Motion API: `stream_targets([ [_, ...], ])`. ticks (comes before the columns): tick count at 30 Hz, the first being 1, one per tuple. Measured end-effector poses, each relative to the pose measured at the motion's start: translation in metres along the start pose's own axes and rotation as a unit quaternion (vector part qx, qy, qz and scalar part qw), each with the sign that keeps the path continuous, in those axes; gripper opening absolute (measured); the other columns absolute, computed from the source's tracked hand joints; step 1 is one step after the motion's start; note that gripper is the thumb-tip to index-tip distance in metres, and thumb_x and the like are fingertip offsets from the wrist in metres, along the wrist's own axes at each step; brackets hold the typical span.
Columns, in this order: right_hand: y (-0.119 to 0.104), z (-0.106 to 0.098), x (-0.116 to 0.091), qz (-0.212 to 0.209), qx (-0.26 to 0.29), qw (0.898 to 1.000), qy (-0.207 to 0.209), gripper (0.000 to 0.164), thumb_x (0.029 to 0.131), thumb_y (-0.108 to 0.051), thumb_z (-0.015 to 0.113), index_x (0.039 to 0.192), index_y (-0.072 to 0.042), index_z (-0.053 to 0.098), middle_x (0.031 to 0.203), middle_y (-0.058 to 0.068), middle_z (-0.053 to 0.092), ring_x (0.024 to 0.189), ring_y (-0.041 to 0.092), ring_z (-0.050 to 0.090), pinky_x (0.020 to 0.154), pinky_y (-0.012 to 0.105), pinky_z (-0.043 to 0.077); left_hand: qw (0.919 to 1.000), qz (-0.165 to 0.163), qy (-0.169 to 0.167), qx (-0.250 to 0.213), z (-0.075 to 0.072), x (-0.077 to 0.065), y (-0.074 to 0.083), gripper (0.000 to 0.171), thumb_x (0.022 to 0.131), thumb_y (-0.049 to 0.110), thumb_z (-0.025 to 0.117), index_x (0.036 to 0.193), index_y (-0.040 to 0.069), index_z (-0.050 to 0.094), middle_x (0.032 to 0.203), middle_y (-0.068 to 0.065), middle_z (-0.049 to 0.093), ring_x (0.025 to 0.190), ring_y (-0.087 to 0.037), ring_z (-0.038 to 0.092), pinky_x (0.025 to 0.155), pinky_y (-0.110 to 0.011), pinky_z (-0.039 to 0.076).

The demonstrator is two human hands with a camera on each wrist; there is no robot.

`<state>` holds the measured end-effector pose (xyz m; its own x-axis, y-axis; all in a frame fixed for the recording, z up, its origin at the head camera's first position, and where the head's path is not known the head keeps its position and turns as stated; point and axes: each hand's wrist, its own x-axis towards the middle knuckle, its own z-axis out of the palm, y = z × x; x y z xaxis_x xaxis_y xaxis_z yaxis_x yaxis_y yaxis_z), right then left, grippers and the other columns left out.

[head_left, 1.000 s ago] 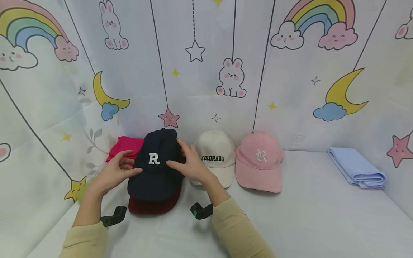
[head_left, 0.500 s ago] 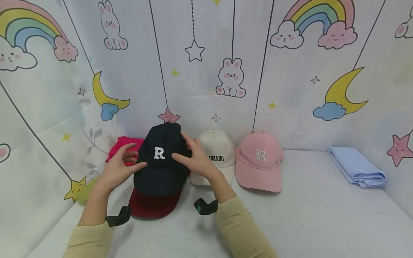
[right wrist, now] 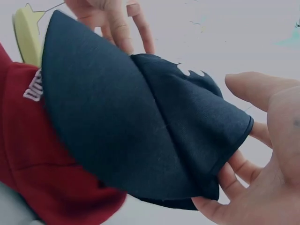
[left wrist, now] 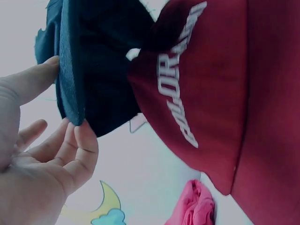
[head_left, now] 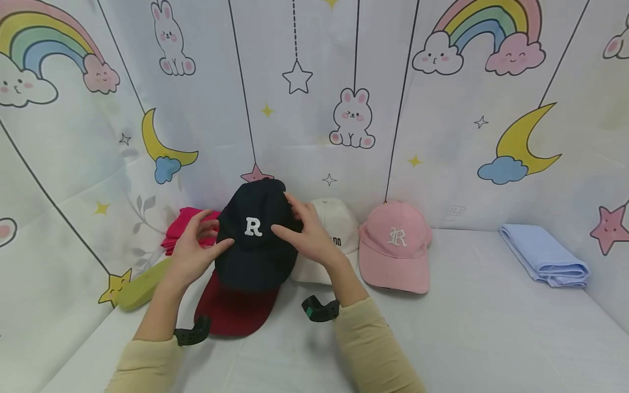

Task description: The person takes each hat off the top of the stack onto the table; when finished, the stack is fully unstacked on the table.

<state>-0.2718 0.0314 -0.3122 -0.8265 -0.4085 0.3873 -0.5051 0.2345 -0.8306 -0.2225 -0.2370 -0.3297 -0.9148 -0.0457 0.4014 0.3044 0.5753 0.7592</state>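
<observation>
Between both hands a navy baseball cap (head_left: 253, 262) with a white R is lifted, its brim toward the person. The left hand (head_left: 196, 254) pinches its left edge with thumb and fingertips. At its right side the right hand (head_left: 314, 240) holds the edge, fingers bent behind it. Below and partly behind it lies a dark red cap (head_left: 236, 314); in the left wrist view the white lettering on the red cap (left wrist: 206, 84) shows. A cream cap (head_left: 334, 215) stands behind the right hand, partly covered by it.
Right of the cream cap sits a pink cap (head_left: 393, 245). A folded light blue cloth (head_left: 545, 256) lies at the far right. Behind the left hand are a folded bright pink cloth (head_left: 189, 218) and a yellow-green object (head_left: 142, 286). A printed curtain (head_left: 314, 125) backs the table.
Both hands have carried the navy cap up and to the right. More of the red cap's brim now shows beneath it, and more of the cream cap is covered.
</observation>
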Motion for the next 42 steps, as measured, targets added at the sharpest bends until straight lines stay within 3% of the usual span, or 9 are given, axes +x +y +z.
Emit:
stream_targets([
  [10, -0.009, -0.018, -0.004, -0.022, -0.04, 0.999, 0.027, 0.075, 0.094, -0.027, 0.071, 0.159, -0.018, 0.035, 0.131, 0.014, 0.043, 0.122, 0.028, 0.04, 0.103, 0.049, 0.039, 0.9991, 0.031, 0.028, -0.008, 0.021, 0.001, 0.013, 0.08, 0.087, 0.015, 0.081, 0.152, 0.006, 0.035, 0.136, -0.02, 0.054, 0.112, -0.033, 0.057, 0.078, -0.007, 0.045],
  [19, -0.014, -0.036, -0.011, -0.039, -0.08, 0.995, 0.054, 0.076, 0.093, -0.028, 0.072, 0.159, -0.018, 0.034, 0.135, 0.016, 0.041, 0.123, 0.03, 0.041, 0.104, 0.052, 0.041, 0.9969, 0.053, 0.058, 0.003, 0.045, 0.0, 0.031, 0.077, 0.086, 0.013, 0.082, 0.149, 0.005, 0.039, 0.133, -0.019, 0.057, 0.107, -0.031, 0.061, 0.082, -0.021, 0.054],
  [21, -0.012, -0.042, -0.014, -0.036, -0.091, 0.993, 0.062, 0.077, 0.093, -0.028, 0.072, 0.159, -0.02, 0.033, 0.136, 0.015, 0.041, 0.123, 0.03, 0.042, 0.104, 0.052, 0.04, 0.9961, 0.062, 0.063, 0.001, 0.053, 0.002, 0.033, 0.078, 0.084, 0.011, 0.083, 0.149, 0.005, 0.04, 0.132, -0.019, 0.058, 0.105, -0.031, 0.062, 0.082, -0.022, 0.054],
  [27, -0.001, -0.064, -0.023, -0.042, -0.08, 0.991, 0.099, 0.078, 0.093, -0.022, 0.073, 0.159, -0.017, 0.031, 0.133, 0.016, 0.038, 0.123, 0.03, 0.042, 0.106, 0.052, 0.038, 0.9917, 0.11, 0.063, -0.016, 0.08, 0.015, 0.049, 0.078, 0.084, 0.01, 0.084, 0.148, 0.006, 0.04, 0.129, -0.019, 0.061, 0.099, -0.029, 0.064, 0.083, -0.046, 0.058],
  [32, 0.005, -0.086, -0.032, -0.049, -0.086, 0.987, 0.126, 0.079, 0.092, -0.02, 0.074, 0.159, -0.016, 0.032, 0.135, 0.017, 0.037, 0.124, 0.03, 0.04, 0.107, 0.053, 0.036, 0.9886, 0.13, 0.059, -0.048, 0.104, 0.024, 0.061, 0.075, 0.084, 0.011, 0.084, 0.146, 0.006, 0.042, 0.126, -0.018, 0.063, 0.096, -0.028, 0.064, 0.082, -0.047, 0.058],
  [37, 0.006, -0.108, -0.044, -0.048, -0.112, 0.983, 0.138, 0.08, 0.091, -0.021, 0.076, 0.158, -0.019, 0.034, 0.133, 0.014, 0.041, 0.122, 0.027, 0.04, 0.105, 0.049, 0.037, 0.9881, 0.127, 0.054, -0.067, 0.126, 0.031, 0.068, 0.073, 0.084, 0.013, 0.084, 0.145, 0.006, 0.044, 0.126, -0.016, 0.062, 0.098, -0.027, 0.061, 0.081, -0.046, 0.058],
  [42, 0.014, -0.128, -0.056, -0.07, -0.119, 0.979, 0.151, 0.076, 0.091, -0.018, 0.076, 0.156, -0.015, 0.037, 0.131, 0.014, 0.045, 0.119, 0.026, 0.04, 0.102, 0.046, 0.036, 0.9875, 0.124, 0.05, -0.083, 0.147, 0.033, 0.078, 0.072, 0.084, 0.014, 0.085, 0.143, 0.006, 0.046, 0.127, -0.016, 0.062, 0.099, -0.026, 0.061, 0.08, -0.043, 0.059],
])
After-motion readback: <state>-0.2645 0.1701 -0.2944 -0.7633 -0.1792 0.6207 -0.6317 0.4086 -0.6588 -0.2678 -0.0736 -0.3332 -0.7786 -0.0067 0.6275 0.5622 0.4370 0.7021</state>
